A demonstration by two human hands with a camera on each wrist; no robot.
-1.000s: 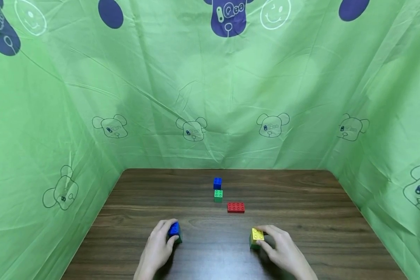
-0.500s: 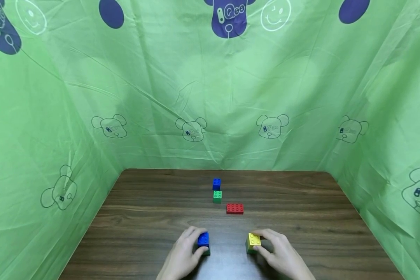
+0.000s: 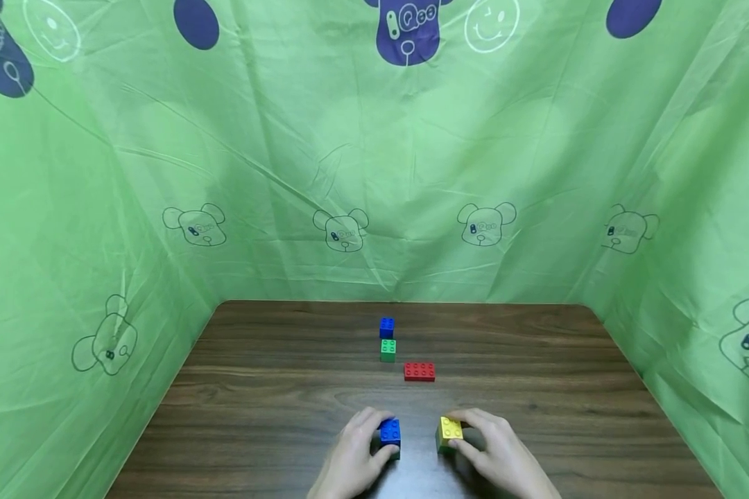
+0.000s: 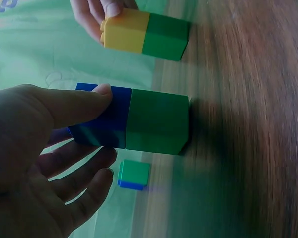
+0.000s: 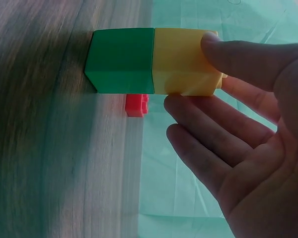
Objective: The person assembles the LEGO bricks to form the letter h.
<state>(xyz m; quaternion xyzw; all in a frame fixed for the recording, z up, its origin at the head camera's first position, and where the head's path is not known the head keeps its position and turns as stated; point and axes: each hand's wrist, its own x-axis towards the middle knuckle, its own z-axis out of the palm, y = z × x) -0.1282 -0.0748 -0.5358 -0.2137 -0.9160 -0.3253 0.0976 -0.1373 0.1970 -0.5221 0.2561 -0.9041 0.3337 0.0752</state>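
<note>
Hands first: my left hand (image 3: 354, 463) grips a blue plastic brick stacked on a green plastic brick (image 3: 390, 435), thumb laid along the blue top and fingers curled round its far side, as the left wrist view shows plainly (image 4: 131, 119). My right hand (image 3: 498, 457) grips a yellow plastic brick stacked on a green plastic brick (image 3: 449, 434) the same way, thumb on the yellow part and fingers loosely curved beside it (image 5: 154, 60). Both stacks stand with their green bottoms on the dark wood-grain table (image 3: 256, 388), near its front edge, close to each other but not touching, a narrow strip of table between them. Farther back I see a flat red plastic brick (image 3: 419, 372) lying alone, and behind it to the left a small green plastic brick (image 3: 388, 350) with a small blue plastic brick (image 3: 386, 327) just beyond it; whether those two touch I cannot tell. A green cloth printed with bear outlines (image 3: 374, 173) hangs round the table on three sides.
</note>
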